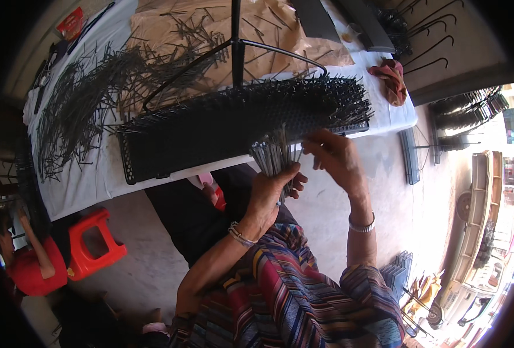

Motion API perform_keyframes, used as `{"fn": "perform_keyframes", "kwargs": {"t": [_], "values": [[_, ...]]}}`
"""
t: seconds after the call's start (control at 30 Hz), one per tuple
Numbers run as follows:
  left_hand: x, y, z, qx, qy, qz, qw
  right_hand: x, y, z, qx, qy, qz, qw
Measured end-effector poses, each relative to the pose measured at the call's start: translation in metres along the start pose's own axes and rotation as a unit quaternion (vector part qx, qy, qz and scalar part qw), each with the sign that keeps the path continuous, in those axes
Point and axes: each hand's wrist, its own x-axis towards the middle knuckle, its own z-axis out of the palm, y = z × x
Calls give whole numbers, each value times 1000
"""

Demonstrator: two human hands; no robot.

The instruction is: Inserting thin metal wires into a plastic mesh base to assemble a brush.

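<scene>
My left hand (265, 194) is closed around an upright bundle of thin grey metal rods (271, 156), their tops fanning out above the thumb. Close to the right side of that bundle is my right hand (335, 155), its fingers bent and pinched together; what lies between the fingertips is too small to make out. Just beyond both hands, a long black perforated tray (181, 148) rests at the table's near edge. Many dark rods (332, 98) stand packed along its far side and right end. A black metal frame (238, 64) rises over the tray.
Loose dark rods (89, 98) are heaped on the white-covered table (71, 194), others lie on brown paper (292, 46). A reddish cloth (389, 81) sits at the table's right end. A red plastic stool (97, 243) and a person in red (36, 267) are at the left.
</scene>
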Motion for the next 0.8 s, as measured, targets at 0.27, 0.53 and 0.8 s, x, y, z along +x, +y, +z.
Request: {"fn": "perform_keyframes", "kwargs": {"t": [0.27, 0.53, 0.8], "values": [[5, 4, 3, -21, 33, -10, 999, 2, 3, 3, 35, 172, -77, 982], [10, 1, -1, -46, 53, -29, 997, 39, 7, -12, -171, 362, -240, 884], [9, 3, -1, -28, 74, -17, 997, 62, 11, -13, -230, 339, -226, 884]]}}
